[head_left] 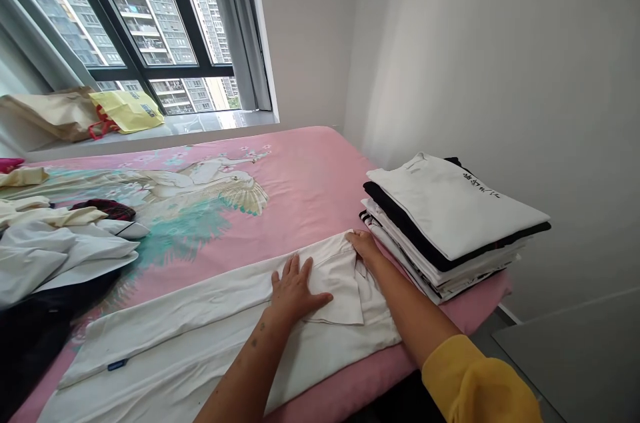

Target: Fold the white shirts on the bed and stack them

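Here, the spread left hand [294,291] lies open on the white cotton garment [200,316], seemingly steadying it across the pink patterned bedsheet [310,176]. The right hand [364,246] pinches its far corner, perhaps keeping the folded edge straight; its fingertips are partly hidden. The garment's near end is cut off.

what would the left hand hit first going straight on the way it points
Probably the plain grey wall: ahead of the left hand, past the flat white garment, the pink printed bedsheet looks free, though depth is unclear.
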`<state>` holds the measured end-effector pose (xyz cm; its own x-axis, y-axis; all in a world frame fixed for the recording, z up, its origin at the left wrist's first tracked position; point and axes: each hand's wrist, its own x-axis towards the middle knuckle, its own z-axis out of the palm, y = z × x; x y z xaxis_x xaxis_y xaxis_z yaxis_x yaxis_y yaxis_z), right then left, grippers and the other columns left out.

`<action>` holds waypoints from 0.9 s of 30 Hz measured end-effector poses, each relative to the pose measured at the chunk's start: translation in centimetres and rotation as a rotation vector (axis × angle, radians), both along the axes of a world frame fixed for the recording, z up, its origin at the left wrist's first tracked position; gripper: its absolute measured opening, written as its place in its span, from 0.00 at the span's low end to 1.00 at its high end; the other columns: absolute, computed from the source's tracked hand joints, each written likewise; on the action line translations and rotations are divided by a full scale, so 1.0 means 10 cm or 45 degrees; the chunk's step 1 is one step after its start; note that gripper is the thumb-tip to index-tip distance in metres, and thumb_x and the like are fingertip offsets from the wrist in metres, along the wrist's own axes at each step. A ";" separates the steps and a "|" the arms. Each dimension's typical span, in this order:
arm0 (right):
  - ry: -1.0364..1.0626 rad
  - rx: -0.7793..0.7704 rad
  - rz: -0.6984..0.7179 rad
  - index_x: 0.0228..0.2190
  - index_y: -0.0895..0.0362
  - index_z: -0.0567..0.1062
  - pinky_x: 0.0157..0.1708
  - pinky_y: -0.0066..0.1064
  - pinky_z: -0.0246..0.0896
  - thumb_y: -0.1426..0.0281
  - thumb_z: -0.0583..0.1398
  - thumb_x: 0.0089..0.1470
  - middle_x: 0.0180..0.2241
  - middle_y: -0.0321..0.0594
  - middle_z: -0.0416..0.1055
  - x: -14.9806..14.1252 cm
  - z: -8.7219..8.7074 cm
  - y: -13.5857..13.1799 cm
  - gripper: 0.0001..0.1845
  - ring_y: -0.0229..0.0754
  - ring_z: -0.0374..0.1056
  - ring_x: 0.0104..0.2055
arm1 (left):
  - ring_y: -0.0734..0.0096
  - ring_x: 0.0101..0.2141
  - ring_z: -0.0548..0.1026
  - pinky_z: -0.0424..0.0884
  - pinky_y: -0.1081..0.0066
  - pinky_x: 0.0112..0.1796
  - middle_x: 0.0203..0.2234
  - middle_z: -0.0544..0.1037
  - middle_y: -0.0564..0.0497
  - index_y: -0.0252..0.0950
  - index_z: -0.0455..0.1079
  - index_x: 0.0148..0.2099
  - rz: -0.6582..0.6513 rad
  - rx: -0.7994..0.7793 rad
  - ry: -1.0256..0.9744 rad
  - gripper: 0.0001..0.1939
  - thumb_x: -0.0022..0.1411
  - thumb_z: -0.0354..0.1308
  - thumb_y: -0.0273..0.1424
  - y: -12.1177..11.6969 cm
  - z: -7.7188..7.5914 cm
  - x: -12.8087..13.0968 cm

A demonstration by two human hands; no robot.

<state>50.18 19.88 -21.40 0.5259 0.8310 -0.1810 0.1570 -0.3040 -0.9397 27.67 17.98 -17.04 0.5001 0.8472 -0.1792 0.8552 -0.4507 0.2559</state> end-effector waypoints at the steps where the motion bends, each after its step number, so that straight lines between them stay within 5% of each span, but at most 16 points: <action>1: -0.027 0.008 -0.020 0.27 0.59 0.70 0.21 0.24 0.52 0.61 0.55 0.51 0.21 0.32 0.65 0.00 0.00 0.00 0.13 0.33 0.58 0.21 | 0.45 0.63 0.42 0.42 0.40 0.55 0.65 0.43 0.38 0.42 0.49 0.65 -0.001 -0.009 0.008 0.51 0.43 0.54 0.59 0.00 0.01 0.01; 6: -0.229 0.059 -0.148 0.35 0.59 0.72 0.28 0.27 0.59 0.62 0.52 0.50 0.28 0.39 0.71 0.05 0.08 -0.05 0.16 0.40 0.66 0.30 | 0.44 0.63 0.43 0.43 0.39 0.54 0.65 0.43 0.37 0.43 0.48 0.65 0.000 0.005 0.028 0.52 0.42 0.54 0.60 0.01 0.05 0.01; 11: -0.491 0.210 -0.186 0.47 0.61 0.68 0.48 0.36 0.57 0.66 0.44 0.55 0.46 0.50 0.68 -0.16 0.36 -0.16 0.23 0.46 0.63 0.48 | 0.45 0.63 0.42 0.42 0.40 0.54 0.65 0.42 0.38 0.44 0.47 0.66 0.002 0.000 0.037 0.52 0.42 0.53 0.61 0.01 0.02 0.00; 13: -0.580 0.316 -0.047 0.48 0.59 0.68 0.53 0.36 0.52 0.65 0.45 0.57 0.50 0.49 0.66 -0.41 0.44 -0.21 0.23 0.45 0.60 0.53 | 0.46 0.63 0.41 0.41 0.40 0.55 0.65 0.41 0.39 0.44 0.46 0.66 0.007 -0.017 0.045 0.53 0.41 0.53 0.61 0.01 0.01 0.01; 15: -0.742 0.363 0.296 0.49 0.57 0.69 0.58 0.36 0.46 0.62 0.46 0.58 0.53 0.45 0.64 -0.66 0.43 -0.25 0.23 0.43 0.56 0.57 | 0.47 0.63 0.40 0.41 0.41 0.55 0.65 0.41 0.40 0.45 0.46 0.66 0.021 -0.027 0.043 0.53 0.41 0.53 0.61 0.00 0.02 0.01; 17: -0.972 0.237 0.698 0.54 0.57 0.65 0.62 0.39 0.36 0.59 0.45 0.59 0.58 0.44 0.60 -0.80 0.35 -0.28 0.26 0.43 0.49 0.62 | 0.48 0.64 0.39 0.41 0.41 0.55 0.66 0.41 0.41 0.45 0.45 0.66 0.034 -0.041 0.035 0.53 0.42 0.53 0.61 -0.01 0.02 0.01; 19: -1.168 -0.038 0.851 0.59 0.59 0.58 0.62 0.45 0.25 0.57 0.42 0.60 0.62 0.46 0.51 -0.75 0.24 -0.29 0.31 0.45 0.39 0.65 | 0.49 0.64 0.37 0.39 0.41 0.56 0.66 0.40 0.41 0.44 0.44 0.66 0.037 -0.063 0.033 0.53 0.42 0.53 0.61 -0.01 0.02 0.00; 23: -1.244 -0.451 0.539 0.62 0.63 0.47 0.61 0.52 0.17 0.53 0.37 0.60 0.65 0.46 0.38 -0.39 0.12 -0.24 0.37 0.47 0.29 0.67 | 0.48 0.64 0.35 0.34 0.40 0.56 0.66 0.38 0.41 0.44 0.44 0.66 0.033 -0.082 0.016 0.55 0.40 0.53 0.62 -0.02 -0.02 -0.02; 27: -1.303 -0.497 0.474 0.62 0.63 0.47 0.60 0.55 0.15 0.53 0.36 0.60 0.65 0.45 0.37 -0.39 0.23 -0.21 0.37 0.47 0.27 0.66 | 0.47 0.64 0.35 0.34 0.39 0.56 0.66 0.38 0.39 0.43 0.43 0.66 0.013 -0.079 -0.028 0.56 0.39 0.53 0.63 -0.02 -0.05 -0.05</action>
<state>46.30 17.77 -19.14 0.3091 0.9467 -0.0906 0.9312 -0.3206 -0.1733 27.15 17.74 -17.52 0.4960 0.8398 -0.2207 0.8535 -0.4248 0.3019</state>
